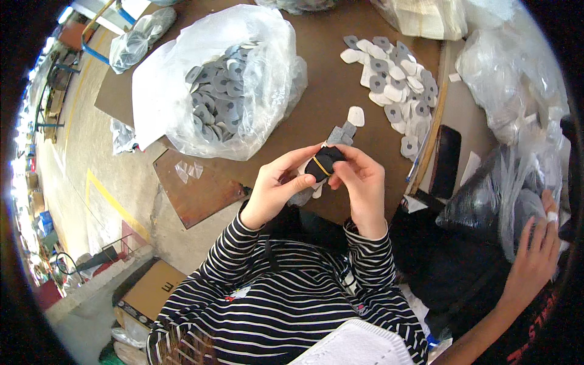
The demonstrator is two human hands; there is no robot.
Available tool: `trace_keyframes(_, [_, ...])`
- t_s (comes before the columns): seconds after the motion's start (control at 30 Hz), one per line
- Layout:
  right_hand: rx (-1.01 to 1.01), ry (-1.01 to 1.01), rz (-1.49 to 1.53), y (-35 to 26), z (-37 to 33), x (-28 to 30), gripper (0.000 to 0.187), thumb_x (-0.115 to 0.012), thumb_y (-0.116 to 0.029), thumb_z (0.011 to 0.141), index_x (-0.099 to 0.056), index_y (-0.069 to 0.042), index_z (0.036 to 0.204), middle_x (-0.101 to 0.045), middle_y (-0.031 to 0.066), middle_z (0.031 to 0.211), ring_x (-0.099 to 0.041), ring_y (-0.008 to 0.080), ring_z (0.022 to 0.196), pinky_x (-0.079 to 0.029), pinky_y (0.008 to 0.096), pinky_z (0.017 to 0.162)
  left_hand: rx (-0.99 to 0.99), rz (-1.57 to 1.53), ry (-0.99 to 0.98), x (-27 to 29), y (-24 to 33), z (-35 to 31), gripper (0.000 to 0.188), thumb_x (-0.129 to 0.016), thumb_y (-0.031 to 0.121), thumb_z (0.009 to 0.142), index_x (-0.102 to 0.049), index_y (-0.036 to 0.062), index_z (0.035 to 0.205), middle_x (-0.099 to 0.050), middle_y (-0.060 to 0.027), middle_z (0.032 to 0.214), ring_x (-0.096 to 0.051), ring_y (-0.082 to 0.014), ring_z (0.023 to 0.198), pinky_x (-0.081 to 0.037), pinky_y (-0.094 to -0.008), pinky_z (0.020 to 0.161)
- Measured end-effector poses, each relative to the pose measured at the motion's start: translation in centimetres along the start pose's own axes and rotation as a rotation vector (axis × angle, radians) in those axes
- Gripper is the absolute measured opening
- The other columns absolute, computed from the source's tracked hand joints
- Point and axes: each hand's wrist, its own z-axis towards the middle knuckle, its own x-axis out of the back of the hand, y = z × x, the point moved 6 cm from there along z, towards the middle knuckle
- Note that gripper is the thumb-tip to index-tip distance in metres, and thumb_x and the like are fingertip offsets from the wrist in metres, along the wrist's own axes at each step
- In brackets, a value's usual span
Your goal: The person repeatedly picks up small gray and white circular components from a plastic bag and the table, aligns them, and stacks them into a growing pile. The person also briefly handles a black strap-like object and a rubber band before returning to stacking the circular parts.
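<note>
Between my two hands is a small stack of black pieces [326, 163] with a yellow rubber band [321, 166] around it. My left hand [275, 187] grips its left side, the thumb lying along the near edge. Closed on the right side, my right hand [366, 186] has its thumb and bent fingers at the band. Just beyond my fingers lie some grey pieces [342, 132] and a white rounded piece [356, 116] on the brown tabletop [328, 67]. More grey and white pieces, partly hidden, show below the stack.
An open clear plastic bag [267, 121] of grey pieces with holes stands at left. Loose grey and white pieces [395, 78] are spread at right. Beyond a wooden strip [433, 134] lies a black phone-like object [446, 161]. Another person's hand [535, 246] touches plastic bags at far right.
</note>
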Motion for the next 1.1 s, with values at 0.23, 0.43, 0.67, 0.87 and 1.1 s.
trace_keyframes(0.23, [0.141,0.422,0.152,-1.3,-0.7,4.7,0.065,-0.041,-0.061,0.100,-0.052,-0.006,0.133,-0.055,0.0018,0.079,-0.044,0.0090,0.065,-0.034,0.0237,0.055,-0.577,-0.073,0.209,5.8,11.9,-0.6,0.056,-0.066,0.011,0.088,-0.047,-0.0006,0.139,-0.055,-0.0130,0.139,-0.054,-0.0203,0.124,-0.041,-0.0315,0.104])
trace_keyframes(0.43, [0.029,0.422,0.034,-0.3,-1.5,6.7,0.043,-0.042,-0.040,0.106,-0.058,-0.003,0.119,-0.056,0.0017,0.078,-0.047,0.0098,0.070,-0.036,0.0257,0.062,-0.535,-0.288,0.676,24.6,16.6,-0.6,0.036,-0.052,0.029,0.100,-0.055,0.0053,0.127,-0.066,-0.0076,0.108,-0.065,-0.0147,0.093,-0.054,-0.0299,0.077])
trace_keyframes(0.67, [-0.019,0.460,-0.053,0.0,-2.7,7.1,0.042,-0.043,-0.041,0.105,-0.058,-0.004,0.118,-0.057,0.0005,0.077,-0.051,0.0082,0.071,-0.038,0.0240,0.065,-0.195,-0.426,0.509,34.8,11.5,4.7,0.032,-0.051,0.031,0.101,-0.060,0.0079,0.122,-0.069,-0.0084,0.103,-0.066,-0.0183,0.082,-0.056,-0.0292,0.073])
trace_keyframes(0.87, [0.009,0.467,-0.048,-0.6,-2.5,5.9,0.040,-0.043,-0.041,0.105,-0.059,-0.005,0.115,-0.057,0.0002,0.077,-0.051,0.0082,0.072,-0.038,0.0243,0.065,-0.194,-0.776,0.162,31.0,11.6,4.7,0.045,-0.050,0.038,0.102,-0.051,0.0060,0.133,-0.062,-0.0109,0.123,-0.059,-0.0233,0.097,-0.047,-0.0398,0.091])
trace_keyframes(1.1, [0.036,0.354,-0.086,-0.8,-1.6,3.9,0.035,-0.045,-0.033,0.105,-0.061,-0.002,0.108,-0.059,0.0023,0.077,-0.051,0.0103,0.071,-0.040,0.0255,0.066,-0.150,-0.836,0.067,27.8,12.8,2.9,0.058,-0.052,0.046,0.099,-0.043,0.0090,0.143,-0.055,-0.0165,0.135,-0.054,-0.0312,0.124,-0.037,-0.0557,0.110])
